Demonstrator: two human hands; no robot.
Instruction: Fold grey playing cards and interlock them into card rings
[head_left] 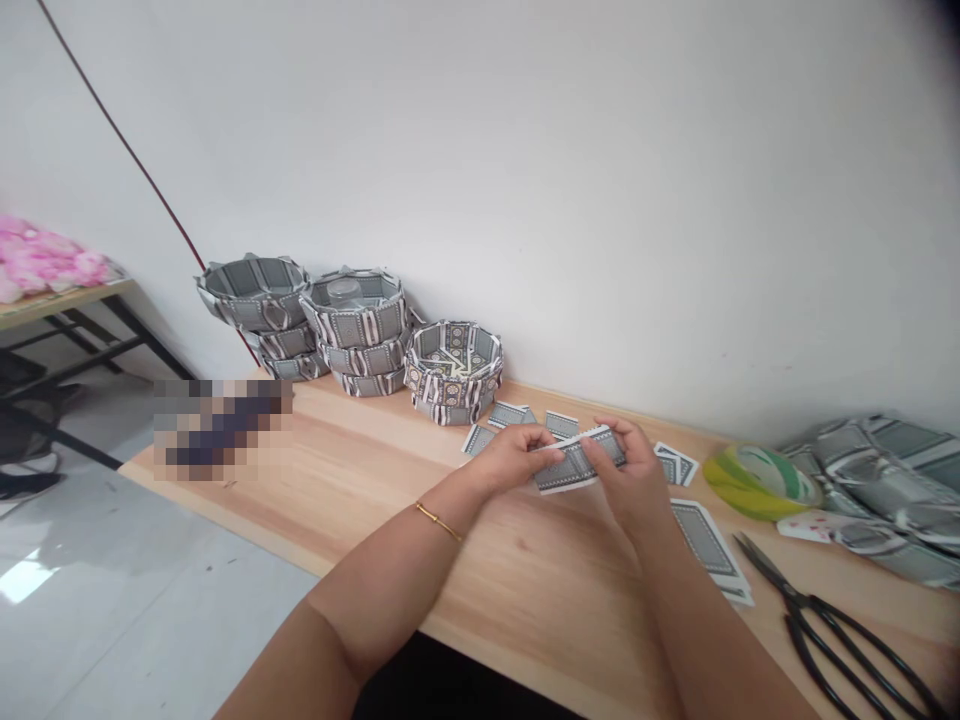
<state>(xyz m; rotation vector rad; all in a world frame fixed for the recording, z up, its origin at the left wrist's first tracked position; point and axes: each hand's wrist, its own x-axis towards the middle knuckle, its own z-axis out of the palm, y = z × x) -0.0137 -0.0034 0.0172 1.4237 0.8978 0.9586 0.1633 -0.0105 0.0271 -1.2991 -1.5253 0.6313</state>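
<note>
Between my two hands is a grey patterned playing card, held tilted above the wooden table. My left hand pinches its left end between thumb and fingers. At the other end, the thumb and fingers of my right hand close on the card. Whether it is one card or several together, I cannot tell. Just behind my hands lie loose cards, some partly covered by my fingers. A stack of larger-looking cards rests beside my right forearm.
Black-handled scissors lie at the right, near a yellow-green tape roll and a heap of folded card pieces. Round baskets made of folded cards stand stacked along the wall. A smaller patterned basket is beside them.
</note>
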